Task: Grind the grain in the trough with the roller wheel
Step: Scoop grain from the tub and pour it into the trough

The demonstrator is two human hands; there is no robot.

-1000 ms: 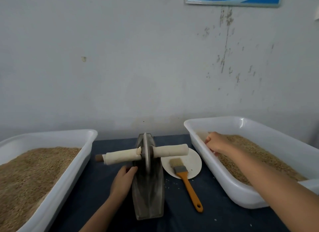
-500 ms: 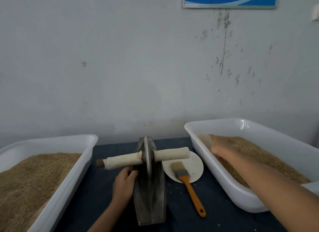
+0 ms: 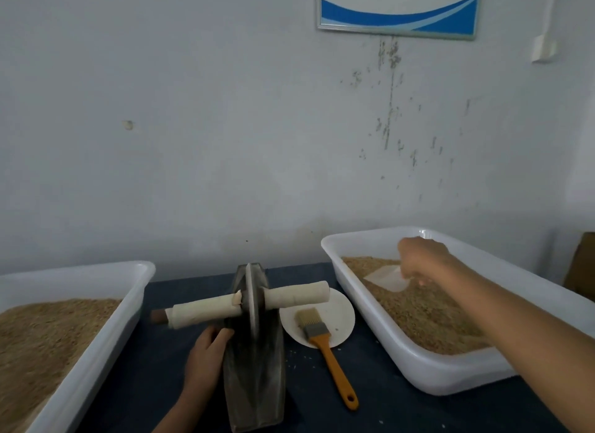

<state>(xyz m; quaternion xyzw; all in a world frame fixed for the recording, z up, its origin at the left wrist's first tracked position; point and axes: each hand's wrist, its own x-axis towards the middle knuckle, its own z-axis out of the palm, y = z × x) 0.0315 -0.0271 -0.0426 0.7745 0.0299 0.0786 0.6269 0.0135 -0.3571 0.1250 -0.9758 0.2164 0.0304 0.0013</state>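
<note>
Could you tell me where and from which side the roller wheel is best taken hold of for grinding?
Probably by its two wrapped handle ends, one hand each, from above. The roller wheel stands on edge in the trough, and its axle sticks out level to both sides: the left handle and the right handle are both free. The left hand rests on the trough just below one.

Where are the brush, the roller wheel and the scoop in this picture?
brush (image 3: 325, 339), head view, on the top of its orange handle by the metal band.
roller wheel (image 3: 252, 299), head view, on the disc's rim above the axle.
scoop (image 3: 384, 277), head view, on its pale blade lying on the grain.
</note>
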